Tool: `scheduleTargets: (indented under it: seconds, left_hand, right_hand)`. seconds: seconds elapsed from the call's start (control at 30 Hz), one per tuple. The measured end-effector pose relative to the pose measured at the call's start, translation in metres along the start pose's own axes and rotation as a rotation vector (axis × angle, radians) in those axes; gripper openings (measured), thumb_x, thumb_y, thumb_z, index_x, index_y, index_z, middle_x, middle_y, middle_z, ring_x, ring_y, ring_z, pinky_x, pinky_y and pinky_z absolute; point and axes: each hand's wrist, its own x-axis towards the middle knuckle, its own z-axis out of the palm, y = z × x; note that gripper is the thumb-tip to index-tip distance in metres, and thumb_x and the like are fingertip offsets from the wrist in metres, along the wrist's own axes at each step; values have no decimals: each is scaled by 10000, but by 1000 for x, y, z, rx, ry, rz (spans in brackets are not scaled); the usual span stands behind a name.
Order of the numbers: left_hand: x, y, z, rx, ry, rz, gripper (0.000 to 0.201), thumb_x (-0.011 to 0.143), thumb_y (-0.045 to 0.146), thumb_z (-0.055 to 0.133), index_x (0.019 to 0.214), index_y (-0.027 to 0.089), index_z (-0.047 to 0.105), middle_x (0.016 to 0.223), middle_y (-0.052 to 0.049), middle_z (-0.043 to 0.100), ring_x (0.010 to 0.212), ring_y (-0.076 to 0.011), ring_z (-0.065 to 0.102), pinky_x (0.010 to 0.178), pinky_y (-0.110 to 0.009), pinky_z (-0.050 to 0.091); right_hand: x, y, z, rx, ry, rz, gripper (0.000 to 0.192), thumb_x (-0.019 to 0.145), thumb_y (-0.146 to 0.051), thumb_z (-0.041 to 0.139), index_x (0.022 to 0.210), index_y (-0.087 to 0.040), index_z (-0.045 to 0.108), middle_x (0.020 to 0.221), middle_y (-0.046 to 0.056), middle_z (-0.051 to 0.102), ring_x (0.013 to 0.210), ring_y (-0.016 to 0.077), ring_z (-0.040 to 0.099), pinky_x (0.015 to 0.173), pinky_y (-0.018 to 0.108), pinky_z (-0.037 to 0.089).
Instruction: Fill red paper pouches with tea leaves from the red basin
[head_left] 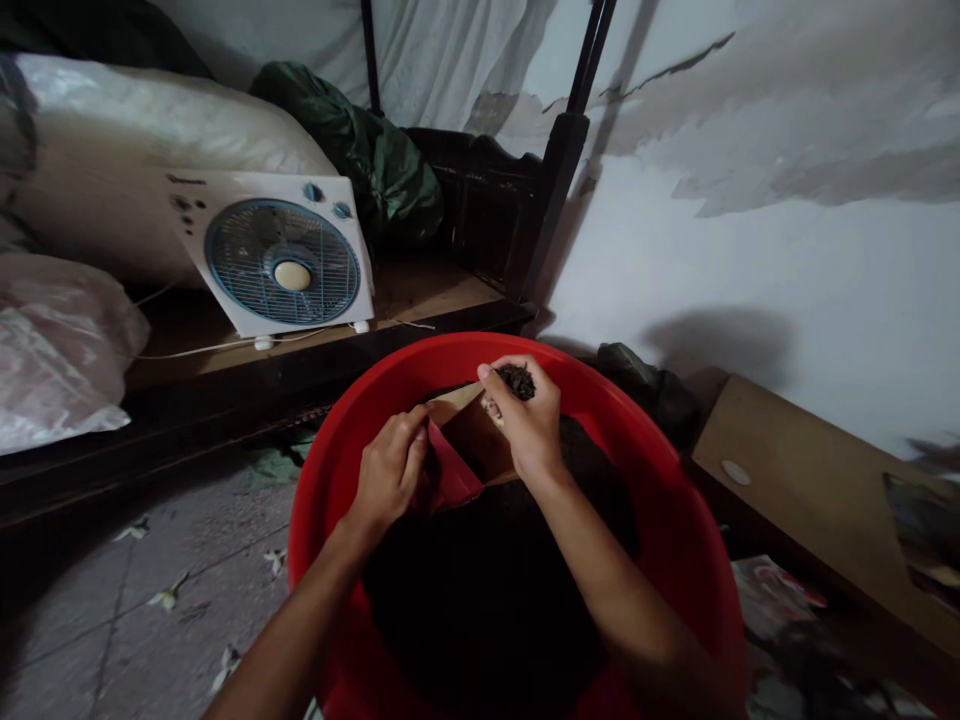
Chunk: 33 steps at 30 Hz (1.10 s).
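Observation:
A large red plastic tub (313, 500) stands in front of me, and a dark loose mass (487, 590) fills its lower part. Over it, my left hand (390, 462) grips the edge of a paper bag (480, 437), red outside and brown inside, whose mouth is spread open. My right hand (536, 430) is curled around a handful of dark dried leaves (517, 380) that look like tea. It is at the bag's far right edge, with the thumb on top. Whether anything lies deep inside the bag is too dark to tell.
A white box fan (289, 255) stands on a wooden platform (442, 285) at the back left, near stuffed plastic bags (60, 345). A cardboard box (817, 500) is right of the tub. Pale scraps (169, 594) lie on the floor. A wall (810, 270) rises behind.

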Motion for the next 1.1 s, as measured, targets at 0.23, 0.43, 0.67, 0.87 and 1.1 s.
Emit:
scheduleTargets:
  seconds: [0.23,0.43,0.67,0.87,1.1]
  left_hand:
    - [0,-4,-1,-10,25,-57,352,1028,332,360,1297,228,561,1205,-67,711,1105,-192,682,938,-331,565]
    - [0,-3,-2,-19,0,-105,372,1026,357,340,1285,226,574,1228,-67,710,1142,-201,679,979,-353,563]
    - [1,-2,-2,-21,12,-76,361,1025,353,349,1280,229,572,1191,-62,720,1090,-193,690,946,-342,566]
    - [1,-2,-4,-23,30,-141,369,1024,369,352,1289,231,568,1227,-70,702,1113,-200,679,918,-335,563]
    - [4,-1,-7,4,37,-225,425,1022,400,322,1309,207,569,1214,-94,703,1081,-222,687,890,-359,563]
  right_hand:
    - [-4,-9,8,-132,-148,-27,306,826,-493,700,799,-192,658,707,-25,625,666,113,574,634,234,464]
    - [-2,-7,4,-159,-193,32,512,913,-601,567,600,-208,469,515,-59,456,481,78,431,515,223,372]
    - [-7,-4,-1,-330,-368,-32,389,944,-514,553,718,-199,588,665,-30,607,595,104,554,622,235,454]
    - [-7,-9,-6,-371,-532,-100,153,853,-252,703,1000,-212,716,1027,23,739,975,157,679,923,313,512]
    - [-6,-12,-6,-532,-543,-328,339,823,14,598,1026,-221,733,1082,36,691,1020,150,650,924,308,540]
